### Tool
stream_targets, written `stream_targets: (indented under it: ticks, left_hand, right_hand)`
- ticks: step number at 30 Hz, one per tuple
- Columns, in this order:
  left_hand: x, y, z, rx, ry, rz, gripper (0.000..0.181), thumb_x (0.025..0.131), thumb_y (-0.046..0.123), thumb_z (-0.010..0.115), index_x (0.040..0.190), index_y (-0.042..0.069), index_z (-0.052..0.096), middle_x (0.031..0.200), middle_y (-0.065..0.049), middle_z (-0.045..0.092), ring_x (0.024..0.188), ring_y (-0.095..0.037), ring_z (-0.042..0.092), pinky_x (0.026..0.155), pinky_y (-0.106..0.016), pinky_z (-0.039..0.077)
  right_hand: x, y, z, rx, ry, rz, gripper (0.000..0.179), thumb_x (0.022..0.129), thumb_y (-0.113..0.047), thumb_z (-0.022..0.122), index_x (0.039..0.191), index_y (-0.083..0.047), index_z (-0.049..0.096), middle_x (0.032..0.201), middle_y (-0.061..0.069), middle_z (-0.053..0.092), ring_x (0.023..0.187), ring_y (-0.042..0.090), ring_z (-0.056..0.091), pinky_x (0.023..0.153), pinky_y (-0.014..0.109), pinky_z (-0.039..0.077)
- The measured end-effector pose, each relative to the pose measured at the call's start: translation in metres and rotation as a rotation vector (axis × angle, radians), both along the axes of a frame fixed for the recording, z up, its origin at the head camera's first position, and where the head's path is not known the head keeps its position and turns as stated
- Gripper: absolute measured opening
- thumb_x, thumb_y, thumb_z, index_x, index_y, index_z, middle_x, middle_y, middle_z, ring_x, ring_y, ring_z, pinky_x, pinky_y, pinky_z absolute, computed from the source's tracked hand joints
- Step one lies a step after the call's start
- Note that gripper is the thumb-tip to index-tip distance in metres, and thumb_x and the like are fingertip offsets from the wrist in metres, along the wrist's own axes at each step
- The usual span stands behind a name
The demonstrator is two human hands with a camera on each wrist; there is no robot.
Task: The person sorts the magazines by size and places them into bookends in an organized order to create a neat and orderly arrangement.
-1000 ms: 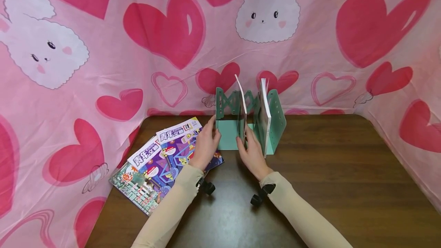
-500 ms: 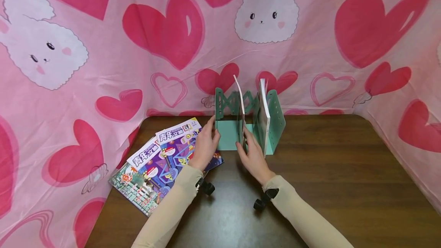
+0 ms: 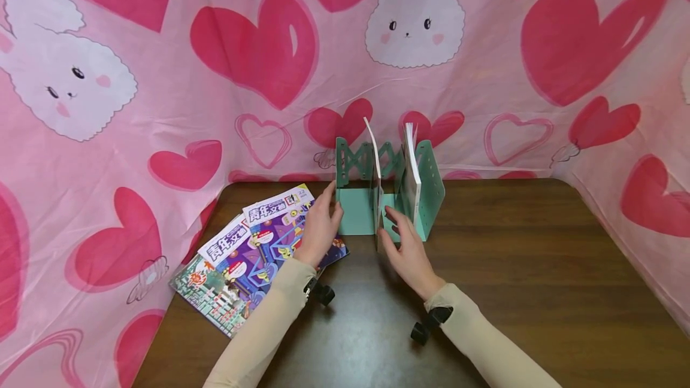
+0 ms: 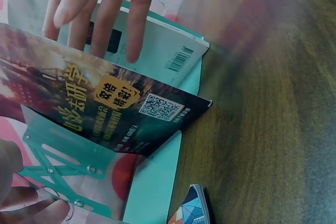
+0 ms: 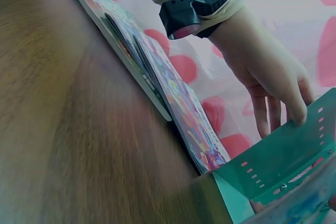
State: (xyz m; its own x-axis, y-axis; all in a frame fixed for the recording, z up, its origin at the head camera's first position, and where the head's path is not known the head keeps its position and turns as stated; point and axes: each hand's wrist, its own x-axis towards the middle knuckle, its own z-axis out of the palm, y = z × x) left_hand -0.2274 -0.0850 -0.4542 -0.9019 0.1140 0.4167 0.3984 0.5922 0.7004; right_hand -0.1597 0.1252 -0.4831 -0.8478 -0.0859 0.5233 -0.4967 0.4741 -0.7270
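Observation:
A green expandable book rack stands toward the back of the table. My left hand holds its left end plate, thumb at the edge and fingers along the outer side; the right wrist view shows this hand over the perforated plate. A thin magazine stands upright in the rack, leaning slightly left at the top. My right hand is just right of it, fingers extended and holding nothing. In the left wrist view, those fingers hang between the dark-covered magazine and a pale book with a barcode.
Several magazines lie overlapped on the table's left side, partly under my left forearm. The rack's perforated right end plate stands beside the upright book. A pink heart-patterned cloth rises behind the brown table.
My right hand has let go of the upright magazine and drawn back slightly to the right and toward me. The magazine stays standing in the rack. My left hand keeps its place.

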Motion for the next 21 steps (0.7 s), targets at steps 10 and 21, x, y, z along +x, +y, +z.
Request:
stream_targets:
  ticks: [10, 21]
  left_hand:
    - [0.007, -0.004, 0.002, 0.014, -0.026, -0.007, 0.044, 0.102, 0.009, 0.063, 0.145, 0.003, 0.057, 0.125, -0.018, 0.070, 0.106, -0.031, 0.069, 0.095, -0.047, 0.056]
    - [0.032, -0.012, -0.010, -0.093, 0.009, 0.000, 0.023, 0.100, 0.009, 0.065, 0.121, -0.001, 0.069, 0.107, -0.014, 0.076, 0.096, -0.028, 0.074, 0.087, -0.045, 0.059]
  right_hand:
    - [0.016, 0.031, -0.003, 0.079, 0.163, -0.026, 0.039, 0.094, 0.005, 0.068, 0.133, 0.001, 0.062, 0.127, 0.014, 0.066, 0.113, 0.030, 0.065, 0.095, 0.033, 0.055]
    - [0.034, 0.064, -0.006, 0.107, 0.144, -0.069, 0.041, 0.090, 0.013, 0.069, 0.128, 0.000, 0.065, 0.118, 0.013, 0.067, 0.104, 0.025, 0.066, 0.097, 0.008, 0.044]
